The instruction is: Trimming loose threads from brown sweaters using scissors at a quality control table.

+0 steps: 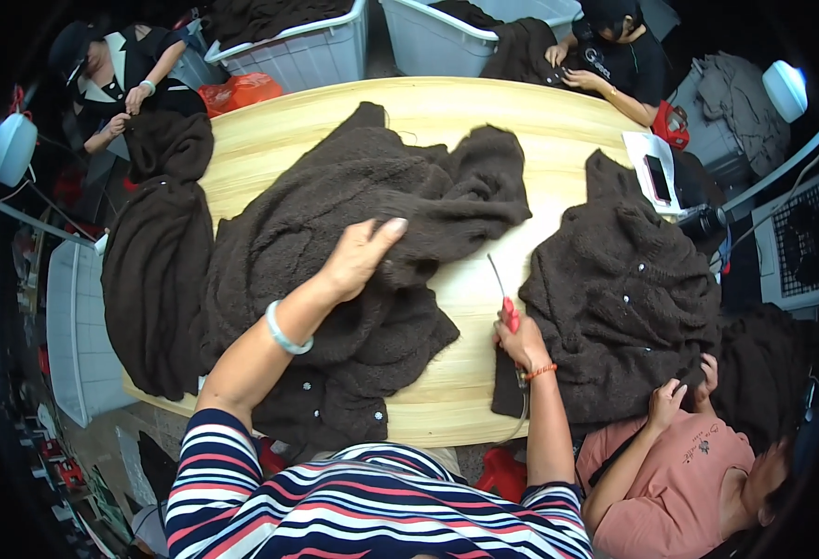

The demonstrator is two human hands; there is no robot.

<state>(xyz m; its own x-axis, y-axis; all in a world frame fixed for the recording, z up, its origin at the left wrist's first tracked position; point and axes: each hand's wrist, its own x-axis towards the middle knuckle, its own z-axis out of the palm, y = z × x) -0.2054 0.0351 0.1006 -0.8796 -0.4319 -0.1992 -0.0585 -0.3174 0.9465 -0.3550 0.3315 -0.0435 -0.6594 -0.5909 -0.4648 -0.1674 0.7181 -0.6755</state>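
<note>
A dark brown knit garment (288, 205) lies bunched across the middle and left of the pale wooden table (428, 102). Over its right part is my left hand (353, 265), with a pale bangle on the wrist; the thumb stretches out, and the other fingers show only in part. My right hand (524, 343) is closed round a red-handled tool (510, 315) with a thin metal tip pointing up and away, held above bare wood. A cord runs below that hand. Just right of it, another brown knit garment (623, 289) with shiny buttons lies spread out.
A person in pink (679, 475) handles the right garment's near edge. Two co-workers, far left (130, 74) and far right (614, 65), work on brown knitwear. Grey bins (302, 58) stand behind the table. A phone (657, 177) lies on paper at the right edge, near a lamp (785, 90).
</note>
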